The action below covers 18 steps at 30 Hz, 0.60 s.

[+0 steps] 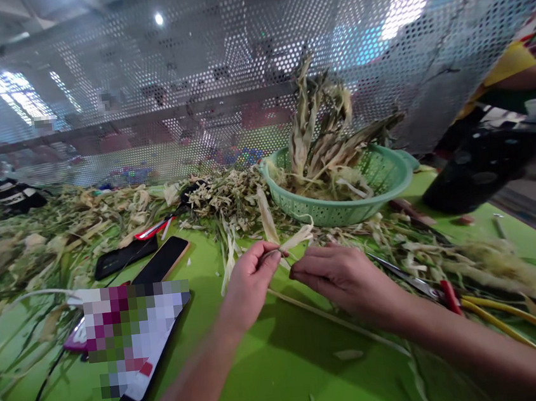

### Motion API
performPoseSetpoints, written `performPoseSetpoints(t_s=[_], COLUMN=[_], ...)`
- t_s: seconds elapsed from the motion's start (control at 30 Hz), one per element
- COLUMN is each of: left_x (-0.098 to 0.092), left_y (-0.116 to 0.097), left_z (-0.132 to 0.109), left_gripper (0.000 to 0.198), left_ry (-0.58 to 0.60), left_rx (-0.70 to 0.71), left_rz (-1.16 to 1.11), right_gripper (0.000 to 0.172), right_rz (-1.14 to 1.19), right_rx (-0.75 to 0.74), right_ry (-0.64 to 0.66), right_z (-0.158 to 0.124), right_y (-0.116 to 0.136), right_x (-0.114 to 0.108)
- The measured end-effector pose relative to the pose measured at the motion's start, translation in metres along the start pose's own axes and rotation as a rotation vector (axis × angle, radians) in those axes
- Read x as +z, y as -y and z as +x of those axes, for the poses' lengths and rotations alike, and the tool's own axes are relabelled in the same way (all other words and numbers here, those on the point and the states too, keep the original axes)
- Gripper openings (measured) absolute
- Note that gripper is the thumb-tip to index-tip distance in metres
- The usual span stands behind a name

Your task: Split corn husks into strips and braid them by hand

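Pale dry corn husk strips [298, 238] stick up from between my two hands, above the green tabletop. My left hand [252, 279] is closed, thumb and forefinger pinching the husk. Close beside it, my right hand [336, 273] has its fingers pressed together at the same piece; their tips are partly hidden. A long thin husk strand [338, 321] trails from near the hands toward the lower right. Just behind them stands a green plastic colander [341, 213] with dry corn husks [320, 125] rising out of it.
Phones [162, 259] and a lit screen [157, 352] lie at left with cables. Red-handled scissors [451, 298] and a yellow-handled tool [505, 322] lie at right, near a black tumbler [489, 164]. Husk scraps [120, 209] pile along the perforated panel [219, 103]. Another person's arm [530, 76] shows far right.
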State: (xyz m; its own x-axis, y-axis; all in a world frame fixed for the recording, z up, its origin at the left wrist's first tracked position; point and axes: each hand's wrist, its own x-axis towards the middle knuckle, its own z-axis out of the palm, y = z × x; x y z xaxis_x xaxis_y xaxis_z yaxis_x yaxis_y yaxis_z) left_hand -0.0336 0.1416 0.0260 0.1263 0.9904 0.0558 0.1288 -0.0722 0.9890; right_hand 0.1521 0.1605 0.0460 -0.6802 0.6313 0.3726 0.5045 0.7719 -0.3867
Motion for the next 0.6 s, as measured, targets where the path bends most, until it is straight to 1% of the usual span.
performPoseSetpoints(t_s=[0.07,0.13,0.2,0.27,0.33,0.4,0.47,0.53,0.6], left_x=[0.000,0.001,0.001,0.002,0.003,0.005,0.008,0.010,0.013], left_y=[0.001,0.002,0.002,0.001,0.001,0.001,0.002,0.003,0.004], left_z=[0.000,0.000,-0.001,-0.003,-0.005,-0.007,-0.009,-0.011,-0.013], left_gripper=[0.024,0.022,0.021,0.020,0.019,0.020,0.022,0.022,0.021], left_ry=[-0.019,-0.029,-0.056,-0.090,-0.119,-0.139,-0.160,-0.169,-0.171], left_rx=[0.016,0.053,0.107,0.166,0.232,0.300,0.357,0.398,0.432], left_rz=[0.026,0.082,0.183,0.324,0.475,0.614,0.730,0.826,0.901], right_gripper=[0.021,0.013,0.015,0.021,0.026,0.027,0.026,0.025,0.027], right_rz=[-0.035,-0.035,0.044,0.241,0.538,0.847,1.073,1.171,1.162], right_rx=[0.015,0.061,0.161,0.304,0.441,0.535,0.588,0.615,0.635], right_ry=[-0.017,-0.048,-0.079,-0.073,-0.038,-0.001,0.008,-0.024,-0.087], right_z=[0.002,0.003,0.003,0.003,0.002,0.001,0.000,0.000,0.000], right_y=[-0.003,-0.006,-0.006,-0.004,0.001,0.007,0.011,0.013,0.012], right_x=[-0.001,-0.002,-0.002,-0.002,-0.001,0.001,0.004,0.007,0.010])
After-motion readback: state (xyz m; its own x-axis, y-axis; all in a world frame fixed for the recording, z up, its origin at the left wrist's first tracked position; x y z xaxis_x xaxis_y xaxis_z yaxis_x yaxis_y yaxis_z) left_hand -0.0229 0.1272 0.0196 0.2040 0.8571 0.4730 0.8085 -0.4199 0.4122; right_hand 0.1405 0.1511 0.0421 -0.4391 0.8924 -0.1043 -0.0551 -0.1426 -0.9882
